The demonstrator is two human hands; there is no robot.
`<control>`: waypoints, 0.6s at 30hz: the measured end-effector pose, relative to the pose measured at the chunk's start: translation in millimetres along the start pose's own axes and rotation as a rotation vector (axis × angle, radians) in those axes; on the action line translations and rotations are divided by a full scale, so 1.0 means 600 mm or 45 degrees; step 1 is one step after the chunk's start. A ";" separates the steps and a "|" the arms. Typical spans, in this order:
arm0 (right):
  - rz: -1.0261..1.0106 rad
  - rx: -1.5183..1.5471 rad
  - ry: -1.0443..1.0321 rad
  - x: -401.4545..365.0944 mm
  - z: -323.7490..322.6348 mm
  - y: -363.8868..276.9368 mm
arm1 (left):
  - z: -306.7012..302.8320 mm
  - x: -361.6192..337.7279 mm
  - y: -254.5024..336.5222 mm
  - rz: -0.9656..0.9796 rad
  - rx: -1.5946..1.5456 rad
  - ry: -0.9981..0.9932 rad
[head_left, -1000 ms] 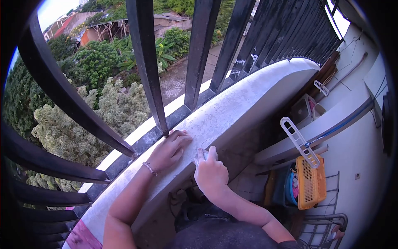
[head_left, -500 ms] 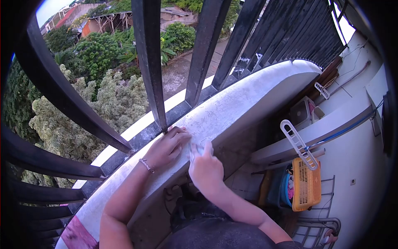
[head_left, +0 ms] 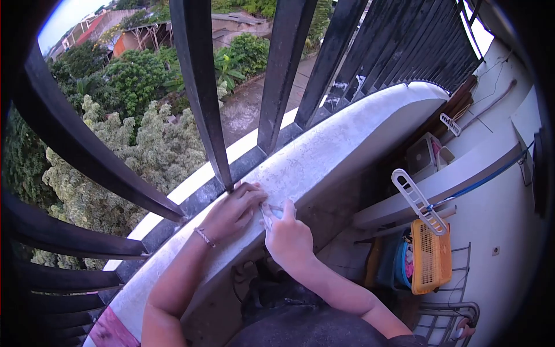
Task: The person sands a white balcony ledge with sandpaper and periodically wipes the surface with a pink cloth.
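Note:
A white ledge (head_left: 324, 150) curves along the foot of the dark railing. On it rests my left hand (head_left: 236, 209), wearing a bracelet, its fingers bent and close together near the base of a bar; what lies under them, if anything, is hidden. Just to the right, at the ledge's inner edge, my right hand (head_left: 287, 234) is closed around a pale, bluish-white crumpled cloth (head_left: 272, 215), with one finger extended over it. The cloth touches the ledge beside my left fingertips.
Dark metal bars (head_left: 202, 87) rise along the ledge's outer side. A pink patch (head_left: 113, 329) marks its lower left end. To the right are a yellow basket (head_left: 432, 257), a blue tub (head_left: 400, 263), a metal rack (head_left: 459, 272) and a hanging white plastic piece (head_left: 411, 191).
The view has shifted slightly. My right hand and the cloth have shifted a little on the ledge edge, while my left hand stays near the same bar.

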State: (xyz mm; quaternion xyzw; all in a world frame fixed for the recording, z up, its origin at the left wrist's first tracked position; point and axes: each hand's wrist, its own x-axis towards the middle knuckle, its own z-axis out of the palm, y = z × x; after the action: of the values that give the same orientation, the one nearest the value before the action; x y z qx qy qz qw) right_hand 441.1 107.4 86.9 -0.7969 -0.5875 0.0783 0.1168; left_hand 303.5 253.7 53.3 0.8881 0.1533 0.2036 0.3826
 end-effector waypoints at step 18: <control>-0.158 0.187 -0.007 -0.058 0.002 0.012 | -0.001 -0.002 -0.008 0.001 -0.069 -0.037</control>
State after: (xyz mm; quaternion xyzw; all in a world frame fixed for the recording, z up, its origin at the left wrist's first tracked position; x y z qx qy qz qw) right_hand 436.7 72.1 83.2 -0.7481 -0.6286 0.1161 0.1779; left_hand 301.4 256.9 49.8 0.8802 0.1417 0.1949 0.4088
